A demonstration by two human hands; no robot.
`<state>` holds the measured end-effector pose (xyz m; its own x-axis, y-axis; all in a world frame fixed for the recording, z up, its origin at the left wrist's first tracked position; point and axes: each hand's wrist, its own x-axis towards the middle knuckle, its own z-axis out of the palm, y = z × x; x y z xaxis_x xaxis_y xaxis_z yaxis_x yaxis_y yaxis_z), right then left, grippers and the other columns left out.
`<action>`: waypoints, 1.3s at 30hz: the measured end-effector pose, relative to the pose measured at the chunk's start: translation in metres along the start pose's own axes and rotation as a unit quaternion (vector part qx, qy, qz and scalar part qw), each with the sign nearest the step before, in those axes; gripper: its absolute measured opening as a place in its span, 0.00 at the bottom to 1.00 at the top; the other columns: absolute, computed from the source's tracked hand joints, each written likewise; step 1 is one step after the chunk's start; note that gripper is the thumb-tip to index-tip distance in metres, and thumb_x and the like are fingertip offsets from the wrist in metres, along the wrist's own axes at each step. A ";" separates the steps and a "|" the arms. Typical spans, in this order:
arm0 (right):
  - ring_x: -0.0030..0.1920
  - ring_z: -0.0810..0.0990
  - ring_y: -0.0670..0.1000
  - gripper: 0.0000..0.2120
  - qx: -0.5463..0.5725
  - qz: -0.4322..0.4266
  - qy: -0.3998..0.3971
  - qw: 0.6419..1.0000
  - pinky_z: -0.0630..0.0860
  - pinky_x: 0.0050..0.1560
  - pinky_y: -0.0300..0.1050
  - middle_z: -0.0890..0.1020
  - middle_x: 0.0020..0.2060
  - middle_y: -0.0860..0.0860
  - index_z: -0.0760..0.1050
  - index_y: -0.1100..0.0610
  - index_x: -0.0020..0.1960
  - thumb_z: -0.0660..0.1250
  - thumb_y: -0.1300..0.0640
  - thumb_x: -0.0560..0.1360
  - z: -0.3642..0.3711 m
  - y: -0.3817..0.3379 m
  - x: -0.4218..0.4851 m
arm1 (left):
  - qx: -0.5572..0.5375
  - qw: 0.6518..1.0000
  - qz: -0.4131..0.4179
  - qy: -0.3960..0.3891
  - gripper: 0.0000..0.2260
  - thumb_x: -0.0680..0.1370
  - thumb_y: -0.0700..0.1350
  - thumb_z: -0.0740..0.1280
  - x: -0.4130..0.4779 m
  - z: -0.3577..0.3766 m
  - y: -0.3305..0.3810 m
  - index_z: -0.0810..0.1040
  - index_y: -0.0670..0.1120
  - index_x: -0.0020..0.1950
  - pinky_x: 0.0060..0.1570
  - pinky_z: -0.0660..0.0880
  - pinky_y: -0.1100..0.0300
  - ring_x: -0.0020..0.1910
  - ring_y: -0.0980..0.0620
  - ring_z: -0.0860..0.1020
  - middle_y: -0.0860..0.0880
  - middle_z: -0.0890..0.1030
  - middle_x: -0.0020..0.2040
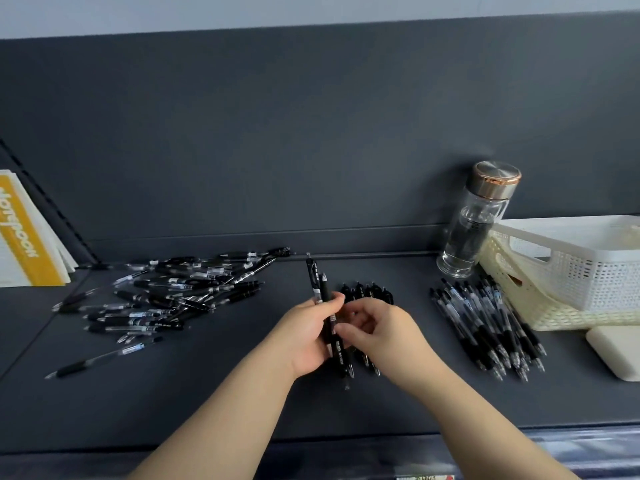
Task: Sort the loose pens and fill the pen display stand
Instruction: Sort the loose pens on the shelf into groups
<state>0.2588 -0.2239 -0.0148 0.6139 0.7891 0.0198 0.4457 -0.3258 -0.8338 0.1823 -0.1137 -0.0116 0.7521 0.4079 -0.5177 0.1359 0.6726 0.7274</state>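
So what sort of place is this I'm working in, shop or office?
Probably a stationery shop's display shelving rather than a desk: a dark shelf with a tall back panel, a slotted upright at the left, notebooks stacked beside it, and dozens of black pens in piles.
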 end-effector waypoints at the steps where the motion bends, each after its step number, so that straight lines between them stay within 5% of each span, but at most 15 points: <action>1: 0.31 0.73 0.40 0.07 -0.005 0.005 -0.004 1.000 0.69 0.34 0.30 0.78 0.33 0.45 0.74 0.43 0.45 0.71 0.52 0.71 0.004 -0.002 0.000 | -0.002 1.000 -0.005 -0.011 0.00 0.78 0.41 0.66 -0.001 0.000 -0.001 0.76 0.45 0.47 0.36 0.78 0.56 0.37 0.47 0.80 0.44 0.80 0.40; 8: 0.25 0.72 0.43 0.07 0.139 0.080 -0.010 0.987 0.70 0.28 0.37 0.77 0.26 0.44 0.80 0.51 0.39 0.67 0.58 0.74 0.005 -0.007 0.002 | -0.034 0.996 -0.031 -0.071 0.11 0.82 0.45 0.57 -0.005 -0.016 0.004 0.76 0.40 0.52 0.36 0.79 0.55 0.37 0.47 0.82 0.41 0.82 0.43; 12: 0.34 0.76 0.50 0.04 0.231 0.119 0.060 0.964 0.75 0.37 0.45 0.81 0.32 0.50 0.81 0.57 0.42 0.67 0.60 0.74 -0.001 -0.002 0.009 | -0.027 0.999 -0.030 -0.021 0.11 0.82 0.42 0.57 -0.004 -0.028 0.011 0.77 0.40 0.49 0.42 0.78 0.50 0.40 0.47 0.81 0.43 0.80 0.39; 14: 0.35 0.76 0.49 0.04 0.179 0.103 0.107 0.973 0.74 0.42 0.46 0.80 0.33 0.48 0.80 0.53 0.42 0.68 0.61 0.73 -0.005 -0.002 0.011 | 0.021 0.999 -0.014 0.027 0.09 0.81 0.39 0.58 -0.003 -0.034 0.014 0.78 0.38 0.49 0.42 0.78 0.49 0.39 0.48 0.78 0.44 0.76 0.38; 19: 0.40 0.77 0.41 0.13 -0.044 -0.045 0.170 0.983 0.71 0.45 0.29 0.77 0.41 0.40 0.80 0.48 0.44 0.67 0.67 0.71 -0.003 -0.005 0.010 | 0.131 0.985 0.024 0.110 0.05 0.80 0.34 0.59 0.001 -0.043 0.015 0.73 0.41 0.47 0.41 0.78 0.50 0.37 0.50 0.74 0.45 0.71 0.39; 21: 0.42 0.76 0.41 0.14 -0.136 -0.096 0.158 0.973 0.71 0.46 0.29 0.77 0.45 0.43 0.82 0.53 0.48 0.64 0.69 0.71 0.004 0.002 0.011 | 0.166 0.979 0.023 0.118 0.05 0.79 0.34 0.59 0.005 -0.041 0.012 0.71 0.42 0.46 0.41 0.78 0.51 0.38 0.50 0.74 0.44 0.71 0.41; 25: 0.55 0.79 0.54 0.19 -0.264 -0.091 0.024 0.960 0.77 0.50 0.47 0.75 0.61 0.50 0.79 0.53 0.57 0.60 0.69 0.73 0.015 0.020 0.018 | 0.220 0.970 0.022 0.097 0.07 0.79 0.35 0.59 0.009 -0.032 0.008 0.72 0.44 0.43 0.50 0.75 0.48 0.46 0.46 0.74 0.42 0.74 0.46; 28: 0.65 0.72 0.50 0.22 -0.290 -0.064 -0.049 0.953 0.73 0.60 0.42 0.69 0.69 0.45 0.76 0.48 0.63 0.56 0.66 0.75 0.014 0.030 0.016 | 0.208 0.973 0.019 0.096 0.07 0.79 0.34 0.58 0.003 -0.026 0.007 0.71 0.44 0.46 0.54 0.76 0.50 0.49 0.48 0.74 0.46 0.73 0.46; 31: 0.71 0.65 0.49 0.19 -0.248 -0.072 0.000 0.966 0.62 0.67 0.35 0.69 0.69 0.47 0.75 0.50 0.63 0.57 0.63 0.77 0.010 0.031 0.010 | 0.234 0.965 0.030 0.117 0.08 0.80 0.34 0.57 0.000 -0.029 0.005 0.70 0.44 0.44 0.51 0.76 0.53 0.42 0.53 0.72 0.48 0.70 0.42; 35: 0.76 0.51 0.54 0.20 -0.232 0.010 0.005 0.973 0.51 0.74 0.45 0.60 0.74 0.50 0.66 0.47 0.70 0.59 0.51 0.79 0.008 0.030 0.002 | 0.359 0.922 0.046 0.139 0.07 0.79 0.37 0.59 -0.002 -0.033 -0.002 0.68 0.47 0.44 0.55 0.76 0.51 0.44 0.50 0.72 0.47 0.71 0.46; 39: 0.76 0.42 0.58 0.29 -0.261 0.080 -0.049 0.961 0.48 0.75 0.51 0.48 0.77 0.50 0.53 0.45 0.75 0.58 0.41 0.77 0.009 0.033 -0.003 | 0.566 0.806 0.084 0.152 0.01 0.80 0.45 0.59 -0.009 -0.029 -0.002 0.67 0.50 0.49 0.51 0.71 0.56 0.51 0.48 0.74 0.46 0.73 0.58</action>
<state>0.2658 -0.2319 -0.0472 0.6484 0.7445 -0.1593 0.6325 -0.6432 -0.4315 0.1567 -0.1012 -0.0214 0.6515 0.6830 -0.3302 0.6791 -0.3311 0.6551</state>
